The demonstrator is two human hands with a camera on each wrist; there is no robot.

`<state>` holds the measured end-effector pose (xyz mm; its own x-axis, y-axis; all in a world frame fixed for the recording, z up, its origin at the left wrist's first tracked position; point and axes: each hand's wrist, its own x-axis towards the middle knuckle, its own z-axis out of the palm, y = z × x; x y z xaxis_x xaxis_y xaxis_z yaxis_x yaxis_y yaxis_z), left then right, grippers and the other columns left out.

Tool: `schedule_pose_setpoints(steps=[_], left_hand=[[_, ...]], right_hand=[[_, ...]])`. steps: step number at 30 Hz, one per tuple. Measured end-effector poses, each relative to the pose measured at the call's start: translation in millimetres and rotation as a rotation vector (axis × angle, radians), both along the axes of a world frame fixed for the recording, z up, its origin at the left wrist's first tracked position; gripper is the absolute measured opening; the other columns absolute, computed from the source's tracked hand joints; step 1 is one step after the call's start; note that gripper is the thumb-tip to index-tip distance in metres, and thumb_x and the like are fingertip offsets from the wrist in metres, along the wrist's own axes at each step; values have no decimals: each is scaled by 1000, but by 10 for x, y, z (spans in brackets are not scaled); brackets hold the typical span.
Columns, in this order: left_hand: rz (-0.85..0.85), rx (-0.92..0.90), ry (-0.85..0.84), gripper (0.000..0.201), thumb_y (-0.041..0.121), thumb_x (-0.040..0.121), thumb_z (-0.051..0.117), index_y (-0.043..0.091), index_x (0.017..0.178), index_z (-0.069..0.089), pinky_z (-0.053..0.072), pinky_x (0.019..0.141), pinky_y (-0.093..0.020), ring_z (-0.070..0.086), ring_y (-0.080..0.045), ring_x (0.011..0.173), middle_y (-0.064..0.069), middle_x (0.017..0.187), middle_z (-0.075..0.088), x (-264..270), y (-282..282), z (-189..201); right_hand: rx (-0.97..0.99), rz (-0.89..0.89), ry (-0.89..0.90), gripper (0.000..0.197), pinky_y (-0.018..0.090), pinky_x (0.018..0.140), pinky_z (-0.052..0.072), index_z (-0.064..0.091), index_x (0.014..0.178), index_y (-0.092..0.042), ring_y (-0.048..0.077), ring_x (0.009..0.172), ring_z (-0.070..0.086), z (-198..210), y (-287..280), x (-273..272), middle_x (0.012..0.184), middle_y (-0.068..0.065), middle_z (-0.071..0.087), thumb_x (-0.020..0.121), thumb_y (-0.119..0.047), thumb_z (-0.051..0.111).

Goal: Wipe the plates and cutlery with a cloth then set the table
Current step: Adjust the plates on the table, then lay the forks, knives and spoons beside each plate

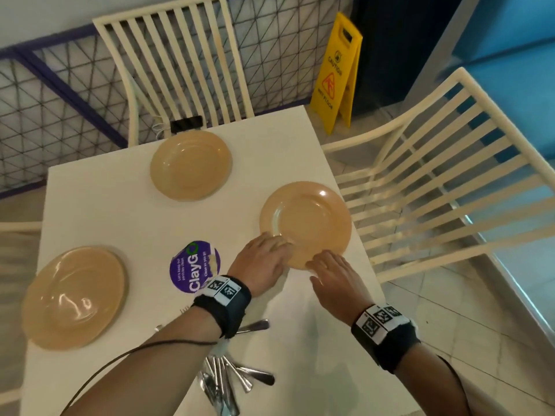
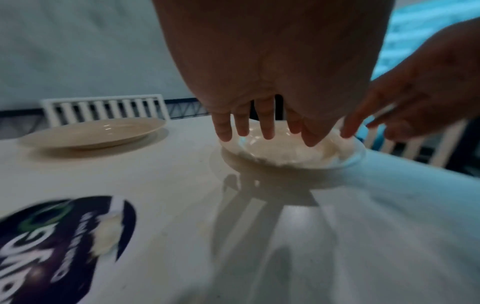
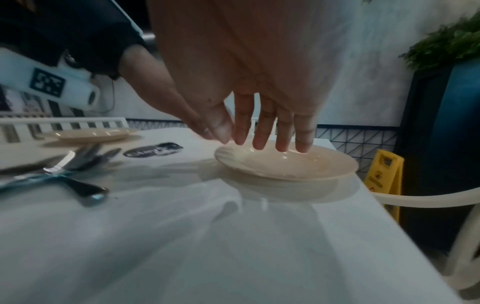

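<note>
Seen from the head view: three tan plates on a white table (image 1: 126, 205). Nearest plate (image 1: 309, 220) lay right of centre in the frame, close to the table's right edge. Second plate (image 1: 190, 165) sat at upper centre, third plate (image 1: 75, 295) at lower left. Pile of cutlery (image 1: 228, 376) lay at bottom centre, partly hidden under the left forearm. Round purple sticker (image 1: 192, 265) was stuck to the tabletop at centre, just left of the left wrist.

Left hand (image 1: 261, 262) reached to the near-left rim of the nearest plate, fingers straight and spread, fingertips (image 2: 267, 131) over the rim. Touching or just above could not be told. Right hand (image 1: 336, 277) reached to the plate's near rim, fingers straight and slightly apart, fingertips (image 3: 259, 142) over the rim in the right wrist view. Neither hand held anything. No cloth made out in any view.

Pale slatted chairs stood at the top (image 1: 174, 55) and at the right (image 1: 435, 175) of the frame. Yellow wet-floor sign (image 1: 336, 73) stood at upper right, beyond the table's far corner.
</note>
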<state>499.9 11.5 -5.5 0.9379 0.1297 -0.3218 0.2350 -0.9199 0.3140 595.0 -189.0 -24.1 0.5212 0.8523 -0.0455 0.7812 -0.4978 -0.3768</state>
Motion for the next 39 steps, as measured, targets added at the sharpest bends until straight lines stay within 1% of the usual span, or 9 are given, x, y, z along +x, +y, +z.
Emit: schedule_pose_setpoints(steps=[8,11,14,19,26,31,34,37,39], left_hand=[[736,-314,-61,33,36,103,50,33,134,61,51,100,-38,63,-12,112,7,127,68,-1204,398,510],[934,-341,-99,25,34,101,55,33,123,67,54,94,-36,66,-11,103,6,116,72,-1871,398,505],[1009,-334,-58,18,31,100,58,36,114,69,53,92,-32,67,-9,98,9,111,73,-2412,291,443],[1005,-339,51,17,32,101,55,43,109,66,53,86,-28,66,-2,92,14,109,73,-2958,6,247],[772,-394,241,28,41,101,43,37,119,64,51,88,-27,64,-5,95,15,113,70,-3044,-350,169],[641,-420,276,36,42,99,41,34,128,61,50,94,-33,65,-15,109,7,126,68,-2955,-412,105],[584,-419,221,34,42,100,40,31,127,58,51,91,-37,64,-20,107,4,120,68,-2898,-361,164],[576,-455,127,47,52,102,40,35,146,40,48,97,-37,59,-18,116,6,130,61,-2915,-260,246],[588,-478,54,55,60,100,39,37,151,32,46,99,-35,58,-17,120,8,138,57,-2972,-167,308]], right_hand=[[34,137,146,23,36,67,57,70,103,-24,20,83,64,-12,226,-1039,95,-4,66,83,-29,59],[-128,203,145,32,39,68,56,69,107,-24,24,87,64,-124,404,-1371,100,-2,65,75,-29,73],[-250,202,160,35,43,82,52,65,118,-22,28,103,60,-159,580,-1554,114,1,62,85,-32,65],[-246,77,232,45,41,96,42,51,134,-25,23,116,50,-74,844,-1778,127,-3,54,96,-48,43],[-311,-119,390,27,42,99,42,54,124,-27,22,116,52,11,1247,-1883,122,-2,61,98,-34,49],[-308,-234,501,4,44,86,52,55,92,-33,26,86,61,34,1264,-1862,94,2,66,93,-29,54],[-198,-245,504,8,35,77,54,62,92,-27,20,81,65,260,1234,-1816,92,1,73,93,-19,60],[-69,-263,504,9,17,64,43,66,95,-22,6,73,62,571,1259,-1742,82,-4,70,93,-13,64],[17,-306,554,8,19,66,46,68,97,-22,8,75,65,756,1319,-1736,80,-5,72,92,-15,66]])
